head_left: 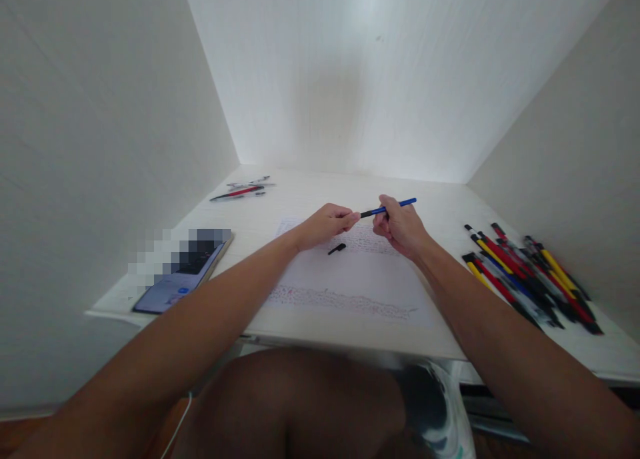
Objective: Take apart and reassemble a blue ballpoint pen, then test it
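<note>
A blue pen (395,206) with a black front section is held level above the desk, between my two hands. My left hand (330,223) is closed, its thumb and fingers pinching the pen's black end; the very tip is hidden in them. Around the blue barrel, my right hand (400,224) is closed, and the rear end sticks out to the right. Beneath the hands lies a sheet of paper (345,272) with bands of small writing or scribble near its top and bottom. A black pen cap (337,249) rests on the paper, just below my left hand.
At the right lies a pile of red, yellow, blue and black pens (535,279). Several pen parts, including a red barrel (240,192), lie at the back left. A phone (187,272) sits near the left edge. White panels (350,79) enclose the desk's back and sides.
</note>
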Demonstrator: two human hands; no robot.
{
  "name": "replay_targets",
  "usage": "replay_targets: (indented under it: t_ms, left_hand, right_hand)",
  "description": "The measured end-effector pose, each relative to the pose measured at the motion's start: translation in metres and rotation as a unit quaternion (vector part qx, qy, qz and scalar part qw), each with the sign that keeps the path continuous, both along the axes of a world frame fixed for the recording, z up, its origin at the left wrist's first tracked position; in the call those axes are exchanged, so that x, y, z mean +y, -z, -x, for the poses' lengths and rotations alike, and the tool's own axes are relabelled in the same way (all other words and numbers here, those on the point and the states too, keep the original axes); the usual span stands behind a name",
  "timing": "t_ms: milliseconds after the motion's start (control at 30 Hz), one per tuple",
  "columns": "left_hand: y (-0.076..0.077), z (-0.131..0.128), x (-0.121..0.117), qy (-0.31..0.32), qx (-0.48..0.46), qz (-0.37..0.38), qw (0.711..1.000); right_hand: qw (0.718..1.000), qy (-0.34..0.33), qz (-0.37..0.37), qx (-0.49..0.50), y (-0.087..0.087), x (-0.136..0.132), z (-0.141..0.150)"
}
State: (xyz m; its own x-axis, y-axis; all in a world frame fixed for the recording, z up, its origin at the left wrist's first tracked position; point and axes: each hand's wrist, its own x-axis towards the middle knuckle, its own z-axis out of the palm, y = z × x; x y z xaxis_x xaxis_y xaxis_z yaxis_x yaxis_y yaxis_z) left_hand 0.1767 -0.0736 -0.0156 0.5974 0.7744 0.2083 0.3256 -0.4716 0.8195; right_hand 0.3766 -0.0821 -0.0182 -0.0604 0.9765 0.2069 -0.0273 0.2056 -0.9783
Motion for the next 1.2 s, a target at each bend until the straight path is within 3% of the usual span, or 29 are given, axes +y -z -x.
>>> replay_targets:
  t_ms: [167,300,400,500,667,900,1067,1200]
  left_hand:
    - [-0.005,-0.003,-0.006,0.024,-0.041,0.064,0.997]
    - [-0.004,-0.003,-0.003,0.013,-0.063,0.08,0.995]
    - [0.003,-0.002,0.003,-0.049,-0.041,-0.021,0.998]
    - [0.011,-0.001,0.007,-0.11,0.007,-0.151,0.982]
    - [0.013,-0.001,0.008,-0.158,0.06,-0.232,0.958]
    - [0.011,0.0,0.006,-0.133,0.053,-0.19,0.971]
    - [0.009,0.0,0.006,-0.113,-0.02,-0.103,0.988]
    - [0.008,0.001,0.008,-0.124,-0.024,-0.058,0.99]
  right_hand:
    - [0.999,-0.004,-0.03,-0.023,0.005,0.003,-0.006]
    - [1.0,0.01,-0.006,-0.027,0.003,0.002,-0.006]
    - [1.0,0.002,0.011,0.0,0.001,0.003,-0.004]
    - [0.998,-0.004,0.022,0.059,-0.001,0.005,-0.004]
    - [0.989,-0.017,0.069,0.129,-0.002,0.008,-0.006]
    - [0.989,-0.04,0.055,0.133,0.0,0.009,-0.01]
    - [0.989,-0.074,0.04,0.123,-0.005,0.005,-0.013]
    - [0.988,-0.091,0.046,0.118,-0.009,0.002,-0.014]
